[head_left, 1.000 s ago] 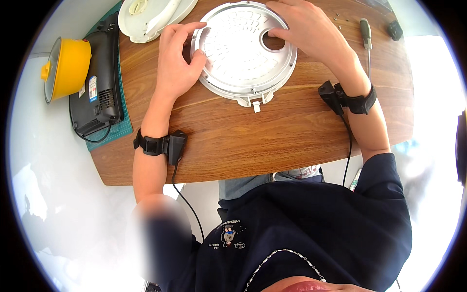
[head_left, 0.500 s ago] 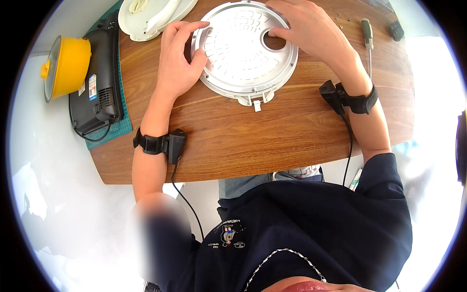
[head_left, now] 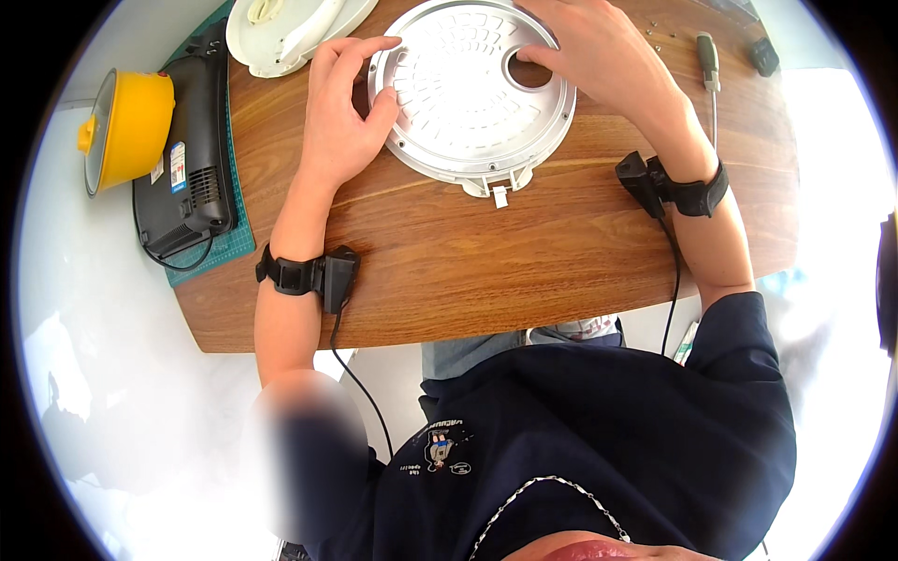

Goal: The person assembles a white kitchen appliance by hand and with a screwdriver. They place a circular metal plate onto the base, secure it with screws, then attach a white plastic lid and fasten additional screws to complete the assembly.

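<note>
A round silver metal lid [head_left: 458, 103] with a pale plastic rim lies at the far middle of the table. It has embossed marks, small screws along its edge and a round hole [head_left: 529, 71] at its right. On its near edge sits a hinge-like bracket with a small white tab [head_left: 500, 196]. My left hand [head_left: 344, 117] holds the lid's left edge, thumb and forefinger apart along the rim. At the far right edge, my right hand [head_left: 599, 51] grips the lid with its thumb by the hole; its other fingers are partly out of view.
On the left, a black appliance [head_left: 192, 131] rests on a green mat [head_left: 241, 210], beside a yellow pot [head_left: 138, 126]. A white plastic cover [head_left: 281, 47] lies far left. At right are a screwdriver [head_left: 708, 65], small screws [head_left: 659, 49] and a black block [head_left: 763, 58].
The lid has turned slightly counter-clockwise, its near tab shifting a little right and away from me. My right hand has moved slightly with it; my left hand stays almost still.
</note>
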The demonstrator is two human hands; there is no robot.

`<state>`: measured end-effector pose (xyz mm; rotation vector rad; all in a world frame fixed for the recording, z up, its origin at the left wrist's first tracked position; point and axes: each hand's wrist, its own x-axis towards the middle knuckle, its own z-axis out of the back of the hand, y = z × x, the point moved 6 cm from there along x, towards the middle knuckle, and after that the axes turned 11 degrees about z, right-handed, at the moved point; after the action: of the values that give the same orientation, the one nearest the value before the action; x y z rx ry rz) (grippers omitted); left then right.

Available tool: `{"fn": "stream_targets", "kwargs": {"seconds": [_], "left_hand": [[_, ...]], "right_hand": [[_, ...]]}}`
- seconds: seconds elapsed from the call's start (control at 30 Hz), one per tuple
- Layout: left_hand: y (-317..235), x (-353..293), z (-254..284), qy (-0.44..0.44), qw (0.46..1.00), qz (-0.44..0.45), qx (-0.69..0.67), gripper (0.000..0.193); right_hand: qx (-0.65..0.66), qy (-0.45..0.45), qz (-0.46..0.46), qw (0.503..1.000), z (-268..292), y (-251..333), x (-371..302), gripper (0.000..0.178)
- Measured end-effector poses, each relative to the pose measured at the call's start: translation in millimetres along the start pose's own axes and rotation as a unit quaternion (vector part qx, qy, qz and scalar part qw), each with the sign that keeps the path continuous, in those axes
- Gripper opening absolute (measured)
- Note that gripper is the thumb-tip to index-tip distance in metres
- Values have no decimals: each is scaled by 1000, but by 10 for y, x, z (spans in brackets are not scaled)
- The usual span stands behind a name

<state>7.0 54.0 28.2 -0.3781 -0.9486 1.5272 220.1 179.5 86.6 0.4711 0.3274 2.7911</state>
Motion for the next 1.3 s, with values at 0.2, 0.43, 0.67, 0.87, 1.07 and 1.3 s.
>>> {"fn": "stream_targets", "kwargs": {"seconds": [0.2,0.43,0.67,0.87,1.07,1.3], "left_hand": [[-20,0,-7,5,1000,-1,3,48],[-2,5,-12,5,1000,-1,1,52],[-8,2,-21,7,1000,5,2,54],[2,15,-31,11,1000,-1,10,54],[19,-1,-57,24,999,18,26,49],[9,-10,-61,24,999,32,19,48]], "right_hand": [[4,-6,15,1000,-20,-27,-8,34],[-8,-14,9,1000,-11,-35,-7,34],[-12,-23,8,1000,-7,-25,-26,34],[-17,-11,23,1000,-24,-31,-29,35],[-23,-16,5,1000,-58,-21,-49,34],[-44,3,1,999,-80,-19,-61,34]]}}
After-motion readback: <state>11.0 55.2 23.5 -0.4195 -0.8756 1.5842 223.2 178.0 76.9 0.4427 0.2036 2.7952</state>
